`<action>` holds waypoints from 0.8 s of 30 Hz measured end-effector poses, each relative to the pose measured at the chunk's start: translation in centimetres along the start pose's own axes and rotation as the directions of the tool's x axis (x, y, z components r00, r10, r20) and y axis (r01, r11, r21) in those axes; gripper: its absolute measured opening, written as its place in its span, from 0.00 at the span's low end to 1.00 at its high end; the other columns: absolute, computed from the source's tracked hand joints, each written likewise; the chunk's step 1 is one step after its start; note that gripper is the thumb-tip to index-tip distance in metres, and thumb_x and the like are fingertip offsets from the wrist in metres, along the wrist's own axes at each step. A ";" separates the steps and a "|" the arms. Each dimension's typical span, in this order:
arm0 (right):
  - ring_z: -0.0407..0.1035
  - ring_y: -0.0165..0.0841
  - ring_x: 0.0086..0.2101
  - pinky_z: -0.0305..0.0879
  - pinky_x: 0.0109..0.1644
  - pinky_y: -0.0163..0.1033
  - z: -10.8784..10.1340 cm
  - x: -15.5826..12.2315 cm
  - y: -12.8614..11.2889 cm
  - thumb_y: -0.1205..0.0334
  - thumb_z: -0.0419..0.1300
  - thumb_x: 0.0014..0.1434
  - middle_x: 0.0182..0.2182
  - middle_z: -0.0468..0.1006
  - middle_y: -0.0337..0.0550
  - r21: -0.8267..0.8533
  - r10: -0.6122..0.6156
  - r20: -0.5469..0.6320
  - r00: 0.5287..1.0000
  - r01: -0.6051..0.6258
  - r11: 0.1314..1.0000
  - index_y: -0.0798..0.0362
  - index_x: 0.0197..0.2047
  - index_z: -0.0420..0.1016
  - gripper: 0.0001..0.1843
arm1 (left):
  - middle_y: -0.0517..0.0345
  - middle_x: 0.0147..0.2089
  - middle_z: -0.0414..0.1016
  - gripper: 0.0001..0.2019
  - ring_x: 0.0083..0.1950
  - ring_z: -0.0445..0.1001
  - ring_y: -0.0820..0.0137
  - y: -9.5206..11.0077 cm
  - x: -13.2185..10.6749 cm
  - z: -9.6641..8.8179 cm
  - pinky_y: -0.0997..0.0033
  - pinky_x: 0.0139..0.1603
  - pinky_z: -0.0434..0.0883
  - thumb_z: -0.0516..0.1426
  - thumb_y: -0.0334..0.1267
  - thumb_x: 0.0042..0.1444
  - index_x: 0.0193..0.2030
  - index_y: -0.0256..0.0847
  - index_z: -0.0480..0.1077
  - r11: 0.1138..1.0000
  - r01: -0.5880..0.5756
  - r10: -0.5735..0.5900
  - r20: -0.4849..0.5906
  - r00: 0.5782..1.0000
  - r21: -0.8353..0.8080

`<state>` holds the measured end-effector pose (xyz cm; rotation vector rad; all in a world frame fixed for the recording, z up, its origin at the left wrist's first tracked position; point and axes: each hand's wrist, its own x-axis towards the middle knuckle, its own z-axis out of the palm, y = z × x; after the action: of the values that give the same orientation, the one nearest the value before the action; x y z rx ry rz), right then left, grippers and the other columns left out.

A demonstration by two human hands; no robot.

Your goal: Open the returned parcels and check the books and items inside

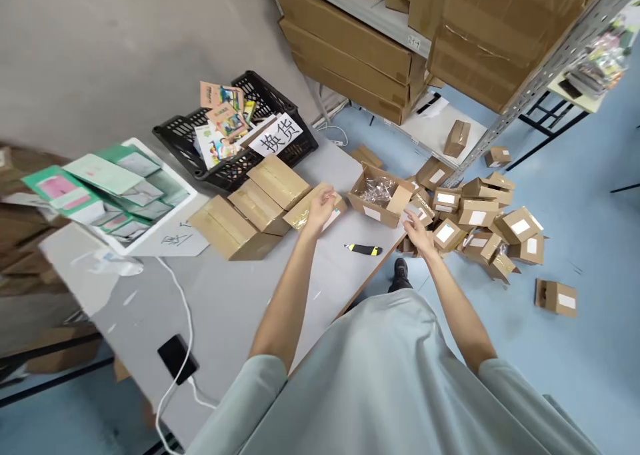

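My left hand (320, 206) rests on a small taped cardboard box (306, 210) lying on the grey table (240, 295), fingers curled over its top. My right hand (418, 232) hovers at the table's right edge, fingers spread, just beside an open cardboard box (380, 200) that holds clear plastic packets. A black and yellow utility knife (363, 249) lies on the table between my hands. Three closed brown boxes (250, 215) sit in a row to the left of my left hand.
A black crate (293, 152) with colourful booklets and a paper sign stands at the back. A white tray (187, 192) of green packets lies left. A phone (176, 358) with white cable lies near. Several small labelled boxes (480, 225) litter the blue floor; shelves hold big cartons (350, 42).
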<state>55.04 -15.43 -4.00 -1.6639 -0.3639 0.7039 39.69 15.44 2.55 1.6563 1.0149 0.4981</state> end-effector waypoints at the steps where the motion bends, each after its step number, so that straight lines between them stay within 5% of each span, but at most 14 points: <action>1: 0.76 0.53 0.66 0.72 0.73 0.62 0.1 1.1 0.4 0.25 0.63 0.66 0.71 0.79 0.59 0.006 0.004 0.030 1.000 -0.004 1.000 0.46 0.72 0.80 0.43 | 0.36 0.71 0.82 0.22 0.74 0.79 0.50 0.5 1.2 1.2 0.45 0.79 0.72 0.66 0.48 0.66 0.63 0.39 0.80 0.998 0.002 -0.003 0.022 1.000 0.056; 4: 0.75 0.51 0.67 0.71 0.75 0.58 0.2 3.4 1.3 0.22 0.58 0.68 0.72 0.78 0.58 0.011 0.020 0.095 0.995 -0.021 1.000 0.46 0.73 0.80 0.45 | 0.38 0.68 0.85 0.21 0.73 0.80 0.49 1.4 3.5 4.4 0.48 0.81 0.70 0.64 0.52 0.69 0.59 0.38 0.83 0.978 -0.009 -0.013 0.105 0.994 0.209; 8: 0.74 0.48 0.67 0.68 0.78 0.55 -0.7 5.1 2.1 0.25 0.58 0.70 0.74 0.74 0.58 -0.012 0.056 0.167 0.984 -0.054 0.998 0.46 0.73 0.80 0.43 | 0.39 0.57 0.89 0.26 0.65 0.83 0.46 0.8 2.8 6.7 0.48 0.78 0.72 0.57 0.59 0.74 0.51 0.38 0.86 0.914 -0.021 -0.030 0.117 0.993 0.406; 11: 0.73 0.50 0.69 0.68 0.78 0.57 -2.4 6.1 2.7 0.27 0.60 0.70 0.75 0.73 0.58 -0.046 0.063 0.188 0.980 -0.056 0.997 0.46 0.71 0.82 0.40 | 0.37 0.58 0.87 0.30 0.67 0.81 0.45 -0.2 0.2 6.9 0.48 0.79 0.71 0.55 0.64 0.75 0.50 0.40 0.87 0.851 -0.084 -0.001 0.163 0.987 0.518; 15: 0.65 0.51 0.75 0.63 0.82 0.57 -4.4 7.4 3.2 0.21 0.60 0.68 0.71 0.77 0.56 -0.075 0.046 0.175 0.983 -0.033 0.997 0.46 0.62 0.87 0.40 | 0.39 0.69 0.79 0.32 0.72 0.78 0.46 -1.4 -3.7 6.5 0.47 0.81 0.70 0.62 0.69 0.69 0.61 0.44 0.86 0.809 -0.170 0.010 0.276 0.961 0.562; 19: 0.59 0.54 0.78 0.66 0.79 0.59 -5.6 8.0 3.1 0.15 0.62 0.62 0.67 0.80 0.57 -0.081 0.047 0.250 0.967 -0.028 0.996 0.46 0.55 0.90 0.44 | 0.40 0.71 0.76 0.29 0.73 0.78 0.47 -2.0 -5.1 6.5 0.48 0.80 0.72 0.65 0.66 0.69 0.64 0.47 0.85 0.799 -0.179 -0.008 0.307 0.952 0.574; 24: 0.75 0.52 0.65 0.74 0.72 0.58 -7.6 8.7 1.2 0.21 0.71 0.59 0.72 0.77 0.57 -0.081 0.077 0.288 0.955 -0.056 0.995 0.46 0.71 0.81 0.49 | 0.28 0.74 0.71 0.31 0.77 0.74 0.38 -1.8 -2.9 9.5 0.40 0.80 0.70 0.65 0.63 0.71 0.66 0.37 0.80 0.779 -0.079 -0.048 0.185 0.982 0.622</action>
<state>66.23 -16.41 -6.70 -1.6480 -0.5493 1.0015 44.55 7.76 -1.76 2.2561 1.0889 -0.0197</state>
